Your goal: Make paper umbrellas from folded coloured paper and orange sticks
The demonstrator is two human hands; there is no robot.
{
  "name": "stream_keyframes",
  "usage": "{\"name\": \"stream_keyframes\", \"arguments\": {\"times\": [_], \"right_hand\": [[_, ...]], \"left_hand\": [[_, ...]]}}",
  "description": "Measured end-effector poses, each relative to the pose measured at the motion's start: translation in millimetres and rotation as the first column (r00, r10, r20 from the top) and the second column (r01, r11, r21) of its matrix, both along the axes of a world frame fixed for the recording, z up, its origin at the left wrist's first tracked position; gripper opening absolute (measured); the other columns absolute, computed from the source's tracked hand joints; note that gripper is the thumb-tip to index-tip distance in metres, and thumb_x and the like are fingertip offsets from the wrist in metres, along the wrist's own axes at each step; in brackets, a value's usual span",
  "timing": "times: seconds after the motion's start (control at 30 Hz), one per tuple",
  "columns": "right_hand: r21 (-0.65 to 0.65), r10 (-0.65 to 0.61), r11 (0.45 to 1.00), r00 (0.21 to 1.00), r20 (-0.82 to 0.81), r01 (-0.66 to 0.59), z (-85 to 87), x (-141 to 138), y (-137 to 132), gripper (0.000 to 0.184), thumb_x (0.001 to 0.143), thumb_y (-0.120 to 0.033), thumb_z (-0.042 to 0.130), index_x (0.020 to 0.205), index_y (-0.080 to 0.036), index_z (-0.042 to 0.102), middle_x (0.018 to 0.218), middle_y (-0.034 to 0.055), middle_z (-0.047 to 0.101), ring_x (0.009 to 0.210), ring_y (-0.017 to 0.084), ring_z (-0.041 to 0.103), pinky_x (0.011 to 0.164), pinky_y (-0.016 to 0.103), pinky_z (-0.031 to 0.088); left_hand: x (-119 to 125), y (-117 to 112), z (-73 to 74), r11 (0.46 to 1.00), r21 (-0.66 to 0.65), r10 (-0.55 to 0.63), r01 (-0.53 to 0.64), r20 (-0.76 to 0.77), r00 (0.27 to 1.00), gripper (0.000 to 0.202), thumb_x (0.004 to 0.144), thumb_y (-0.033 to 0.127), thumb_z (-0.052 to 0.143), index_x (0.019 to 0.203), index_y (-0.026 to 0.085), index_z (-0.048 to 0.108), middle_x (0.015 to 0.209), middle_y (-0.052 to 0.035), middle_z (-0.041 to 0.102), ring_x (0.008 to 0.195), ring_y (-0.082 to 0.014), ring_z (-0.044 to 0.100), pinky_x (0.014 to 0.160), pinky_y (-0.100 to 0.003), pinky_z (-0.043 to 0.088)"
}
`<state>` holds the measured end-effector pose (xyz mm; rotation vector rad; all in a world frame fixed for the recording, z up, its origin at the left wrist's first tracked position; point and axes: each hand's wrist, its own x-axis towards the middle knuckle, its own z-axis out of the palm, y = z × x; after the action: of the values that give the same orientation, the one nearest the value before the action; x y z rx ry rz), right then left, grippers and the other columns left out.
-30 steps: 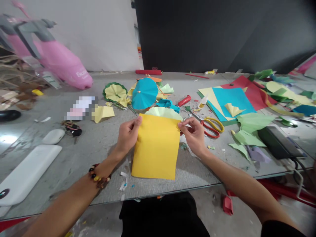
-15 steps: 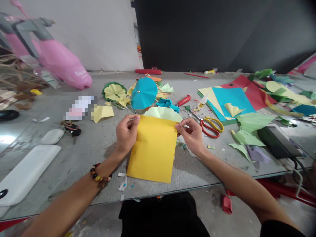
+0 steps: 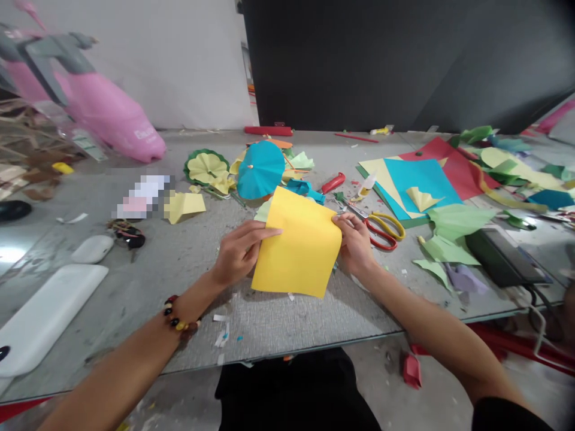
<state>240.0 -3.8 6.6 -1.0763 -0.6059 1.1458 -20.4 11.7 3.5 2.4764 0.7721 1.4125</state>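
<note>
A sheet of yellow paper [image 3: 299, 248] is held up in front of me, slightly tilted and bent. My left hand [image 3: 240, 251] pinches its left edge, index finger lying across the front and thumb hidden behind. At the upper right corner, my right hand [image 3: 354, 239] grips the paper between thumb and fingers. Behind the sheet a pale green pleated paper piece [image 3: 263, 211] is mostly covered. Scissors [image 3: 381, 230] with red and yellow handles lie just beyond my right hand. A blue paper umbrella [image 3: 261, 170] stands tilted farther back.
Coloured sheets [image 3: 422, 179] and green paper scraps [image 3: 458, 224] lie on the right, near a black device [image 3: 501, 257]. A glue bottle [image 3: 367, 184] and red cutter [image 3: 333, 182] are behind the scissors. On the left are a white power bank [image 3: 54, 317], keys [image 3: 130, 234] and a pink sprayer [image 3: 112, 114].
The yellow sheet has moved up and right, and turned clockwise. My left hand has slid from the top left corner down to the left edge; my right hand still grips the right corner.
</note>
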Motion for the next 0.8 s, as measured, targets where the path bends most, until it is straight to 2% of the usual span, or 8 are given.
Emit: {"name": "stream_keyframes", "arguments": {"times": [0.1, 0.2, 0.33, 0.43, 0.53, 0.6, 0.7, 0.8], "right_hand": [[0.001, -0.013, 1.000, 1.000, -0.004, 0.013, 0.1, 1, 1, 0.036, 0.061, -0.033, 0.086, 0.076, -0.022, 0.056, 0.074, -0.0045, 0.064, 0.060, 0.011, 0.056, 0.053, 0.024, 0.045], [0.006, -0.020, 1.000, 0.999, 0.037, 0.020, -0.6, 2, 3, 0.033, 0.064, -0.032, 0.084, 0.078, -0.023, 0.055, 0.075, -0.0042, 0.064, 0.060, 0.011, 0.056, 0.053, 0.025, 0.045], [0.008, -0.050, 0.999, 0.998, 0.032, 0.050, -1.3, 3, 5, 0.029, 0.066, -0.029, 0.082, 0.078, -0.022, 0.055, 0.077, -0.0041, 0.063, 0.065, 0.010, 0.058, 0.060, 0.024, 0.048], [0.036, -0.094, 0.995, 0.994, 0.057, 0.092, -0.6, 2, 5, 0.028, 0.066, -0.028, 0.080, 0.081, -0.022, 0.057, 0.082, -0.0035, 0.065, 0.071, 0.010, 0.060, 0.066, 0.024, 0.050], [0.097, -0.082, 0.993, 0.991, 0.108, 0.072, 0.1, 0, 2, 0.025, 0.068, -0.026, 0.077, 0.086, -0.024, 0.060, 0.078, -0.0055, 0.063, 0.070, 0.010, 0.060, 0.068, 0.025, 0.052], [0.122, -0.031, 0.992, 0.992, 0.124, 0.016, 0.7, -1, -1, 0.025, 0.067, -0.022, 0.074, 0.090, -0.024, 0.063, 0.073, -0.0067, 0.061, 0.067, 0.009, 0.059, 0.067, 0.025, 0.051], [0.146, 0.089, 0.982, 0.971, 0.220, -0.123, 2.8, -3, -5, 0.026, 0.070, -0.021, 0.074, 0.096, -0.025, 0.067, 0.078, -0.0044, 0.067, 0.071, 0.010, 0.061, 0.068, 0.026, 0.051], [0.155, 0.170, 0.957, 0.906, 0.388, -0.246, 8.0, -3, -8, 0.027, 0.076, -0.030, 0.078, 0.101, -0.025, 0.070, 0.083, -0.0009, 0.072, 0.076, 0.013, 0.065, 0.070, 0.027, 0.051]], "left_hand": [[-1, 1, -2.3, 0.995, -0.019, -0.095, 0.095, -0.027, 0.995, 0.032, 0.095, 0.024, 0.065, 0.126, 0.027, 0.069, 0.111, -0.0086, 0.072, 0.100, -0.0209, 0.066, 0.087, -0.033, 0.056], [-2, 0, -6.1, 0.983, -0.106, -0.158, 0.149, -0.087, 0.984, 0.037, 0.093, 0.030, 0.068, 0.130, 0.031, 0.068, 0.122, -0.0113, 0.068, 0.108, -0.0257, 0.065, 0.090, -0.040, 0.056], [1, -2, -5.4, 0.960, -0.195, -0.225, 0.203, -0.097, 0.970, 0.027, 0.090, 0.036, 0.072, 0.117, 0.034, 0.076, 0.141, -0.0110, 0.057, 0.121, -0.0308, 0.060, 0.099, -0.046, 0.053], [5, -3, -0.1, 0.949, -0.231, -0.230, 0.216, -0.036, 0.973, 0.017, 0.087, 0.039, 0.075, 0.101, 0.030, 0.081, 0.147, -0.0093, 0.053, 0.128, -0.0312, 0.057, 0.104, -0.045, 0.050], [8, -7, 4.9, 0.937, -0.297, -0.151, 0.182, 0.123, 0.981, 0.023, 0.094, 0.039, 0.065, 0.089, 0.022, 0.079, 0.131, -0.0118, 0.064, 0.115, -0.0253, 0.064, 0.096, -0.037, 0.054], [9, -9, 7.3, 0.925, -0.354, -0.059, 0.135, 0.217, 0.974, 0.035, 0.096, 0.041, 0.061, 0.074, 0.017, 0.073, 0.106, -0.0113, 0.071, 0.092, -0.0196, 0.068, 0.078, -0.029, 0.056], [10, -13, 10.1, 0.887, -0.456, 0.048, 0.075, 0.252, 0.966, 0.049, 0.094, 0.046, 0.062, 0.057, 0.015, 0.056, 0.069, -0.0046, 0.063, 0.058, -0.0114, 0.056, 0.050, -0.021, 0.044], [11, -15, 13.1, 0.860, -0.504, 0.031, 0.079, 0.208, 0.978, 0.048, 0.093, 0.046, 0.063, 0.057, 0.016, 0.052, 0.062, -0.0021, 0.058, 0.052, -0.0093, 0.049, 0.045, -0.020, 0.037]]}}
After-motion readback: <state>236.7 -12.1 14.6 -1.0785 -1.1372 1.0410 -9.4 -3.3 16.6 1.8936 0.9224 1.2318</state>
